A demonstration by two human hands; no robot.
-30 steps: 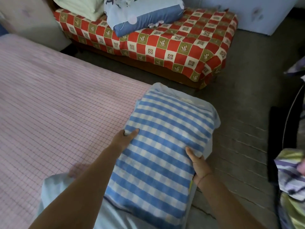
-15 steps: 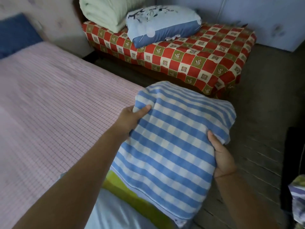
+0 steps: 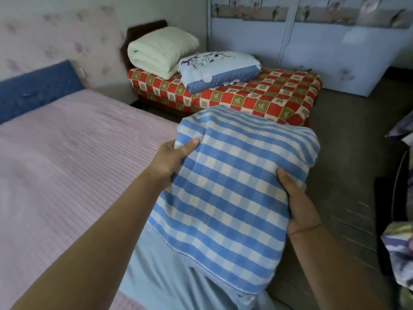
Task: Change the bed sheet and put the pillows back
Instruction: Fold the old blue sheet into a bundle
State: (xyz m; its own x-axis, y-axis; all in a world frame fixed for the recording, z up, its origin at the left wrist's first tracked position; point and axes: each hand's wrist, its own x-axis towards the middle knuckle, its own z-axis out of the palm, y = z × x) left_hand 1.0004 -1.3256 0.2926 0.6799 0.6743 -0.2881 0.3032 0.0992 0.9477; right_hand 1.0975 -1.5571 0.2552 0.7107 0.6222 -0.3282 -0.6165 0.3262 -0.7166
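A pillow in a blue-and-white checked cover (image 3: 232, 193) is held up in front of me, over the right edge of the bed. My left hand (image 3: 172, 159) grips its left side with the thumb on top. My right hand (image 3: 297, 204) grips its right side, fingers hidden underneath. The bed (image 3: 67, 164) carries a pink sheet with fine grid lines and has a blue headboard (image 3: 38, 88) at the far left. A second pillow, light blue with a dark blue band (image 3: 219, 68), lies on the small bed behind.
A small bed with a red, white and olive checked cover (image 3: 268, 97) stands behind, with a rolled cream quilt (image 3: 161, 50) on it. A pale blue wardrobe (image 3: 335, 48) lines the back wall. Crumpled patterned cloth (image 3: 400, 247) lies at the right edge. Bare floor (image 3: 348, 157) runs between.
Both hands have lifted the checked pillow up off the bed edge. My view has tilted up, bringing the headboard, the quilt and the wardrobe into sight.
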